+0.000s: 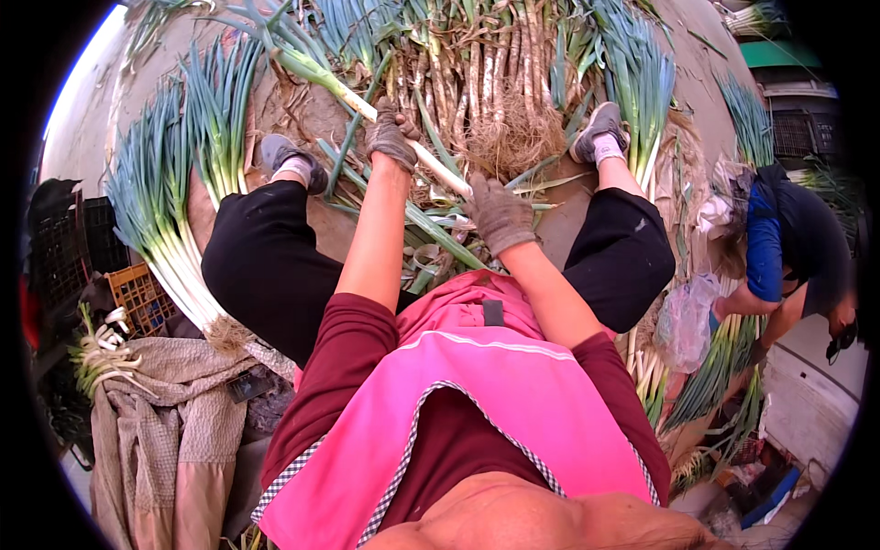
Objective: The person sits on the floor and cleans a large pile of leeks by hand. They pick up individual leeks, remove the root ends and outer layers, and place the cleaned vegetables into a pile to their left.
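My left hand [392,136], in a dirty knit glove, is closed around the stalk of a long green onion [440,168]. The onion slants from its blue-green leaves at the upper left down to its white root end. At that end is my right hand [500,212], also gloved, with its fingers against the stalk; the glove hides whether they grip it. Beyond my hands lies a heap of untrimmed green onions [488,75] with brown, soil-covered stalks and tangled roots. Below my hands, between my legs, lie stripped leaves [440,237].
Cleaned green onions [161,227] lie in bundles at the left, more [636,89] at the right. An orange plastic crate [141,295] and a woven sack [158,412] are at the left. At the right a co-worker [790,240] bends over green onions beside a plastic bag [687,323].
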The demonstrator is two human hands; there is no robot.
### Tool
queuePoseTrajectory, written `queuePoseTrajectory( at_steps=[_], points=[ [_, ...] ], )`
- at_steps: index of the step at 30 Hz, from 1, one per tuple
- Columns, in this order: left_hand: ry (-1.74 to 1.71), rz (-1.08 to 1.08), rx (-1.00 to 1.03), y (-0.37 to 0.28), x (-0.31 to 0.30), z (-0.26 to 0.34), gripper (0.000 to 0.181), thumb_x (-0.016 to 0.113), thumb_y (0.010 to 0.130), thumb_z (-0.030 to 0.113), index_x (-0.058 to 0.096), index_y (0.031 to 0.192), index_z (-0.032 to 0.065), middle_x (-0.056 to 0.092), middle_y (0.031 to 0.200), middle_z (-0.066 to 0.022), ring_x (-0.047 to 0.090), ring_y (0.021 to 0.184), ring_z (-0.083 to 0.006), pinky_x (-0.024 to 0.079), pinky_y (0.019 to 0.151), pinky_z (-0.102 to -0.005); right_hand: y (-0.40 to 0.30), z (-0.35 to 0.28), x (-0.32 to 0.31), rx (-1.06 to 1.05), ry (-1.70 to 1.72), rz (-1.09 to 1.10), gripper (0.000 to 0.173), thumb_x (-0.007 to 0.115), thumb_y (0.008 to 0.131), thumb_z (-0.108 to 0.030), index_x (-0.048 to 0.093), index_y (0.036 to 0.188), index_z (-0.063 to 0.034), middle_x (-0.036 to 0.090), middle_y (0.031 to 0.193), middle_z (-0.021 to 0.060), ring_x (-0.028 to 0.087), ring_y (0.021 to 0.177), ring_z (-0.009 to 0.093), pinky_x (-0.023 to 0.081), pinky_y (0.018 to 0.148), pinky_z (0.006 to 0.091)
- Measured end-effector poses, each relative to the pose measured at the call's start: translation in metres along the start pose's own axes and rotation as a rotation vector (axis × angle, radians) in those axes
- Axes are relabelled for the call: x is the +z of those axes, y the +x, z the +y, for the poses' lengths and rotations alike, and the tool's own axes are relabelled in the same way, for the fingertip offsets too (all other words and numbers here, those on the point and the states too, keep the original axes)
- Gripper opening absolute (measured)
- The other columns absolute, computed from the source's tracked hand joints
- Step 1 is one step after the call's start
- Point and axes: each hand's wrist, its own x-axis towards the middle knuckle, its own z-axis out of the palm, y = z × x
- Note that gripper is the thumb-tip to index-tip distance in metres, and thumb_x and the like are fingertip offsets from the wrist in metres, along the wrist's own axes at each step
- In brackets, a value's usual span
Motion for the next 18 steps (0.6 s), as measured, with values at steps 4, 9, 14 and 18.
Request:
queuePoseTrajectory(
  at_steps=[4, 9, 14, 18],
  points=[
    [-0.157, -0.112, -0.26, 0.009, -0.026, 0.001, 0.038, 0.054, 0.077, 0.042, 0.039, 0.061, 0.0108, 0.033, 0.046, 0.0033, 0.027, 0.034, -0.0093, 0.021, 0.031, -0.0218, -0.046, 0.017, 0.015, -0.146, 0.019, 0.084, 0.035, 0.052, 0.077, -0.027, 0.048, 0.109, -0.0131, 0.056, 0.097, 0.012, 0.056, 0.08, 0.031, 0.044, 0.063, 0.0426],
    [-0.069, -0.118, -0.215, 0.005, -0.034, -0.001, 0.035, 0.053, 0.078, 0.039, 0.039, 0.063, 0.0105, 0.034, 0.045, 0.0046, 0.027, 0.034, -0.0079, 0.022, 0.03, -0.021, -0.098, 0.052, -0.012, 0.038, 0.107, -0.349, 0.035, 0.054, 0.075, -0.03, 0.051, 0.106, -0.0132, 0.057, 0.077, 0.0169, 0.055, 0.073, 0.034, 0.044, 0.066, 0.0394],
    [-0.35, -0.499, -0.34, 0.039, -0.056, 0.029, 0.026, 0.051, 0.084, 0.027, 0.042, 0.064, 0.012, 0.038, 0.046, 0.0041, 0.03, 0.033, -0.0058, 0.025, 0.031, -0.0201, -0.093, 0.072, -0.033, 0.01, 0.188, -0.246, 0.048, 0.058, 0.072, -0.037, 0.046, 0.115, -0.0184, 0.054, 0.104, 0.0145, 0.052, 0.093, 0.03, 0.042, 0.08, 0.0369],
    [-0.483, -0.686, -0.563, 0.014, -0.045, 0.008, 0.025, 0.051, 0.083, 0.021, 0.045, 0.062, 0.0087, 0.041, 0.046, 0.001, 0.033, 0.033, -0.0074, 0.027, 0.032, -0.0213, -0.019, 0.037, -0.022, -0.152, 0.55, 0.001, 0.049, 0.061, 0.073, -0.033, 0.047, 0.112, -0.0092, 0.047, 0.114, 0.016, 0.044, 0.107, 0.025, 0.035, 0.089, 0.0324]
  ],
)
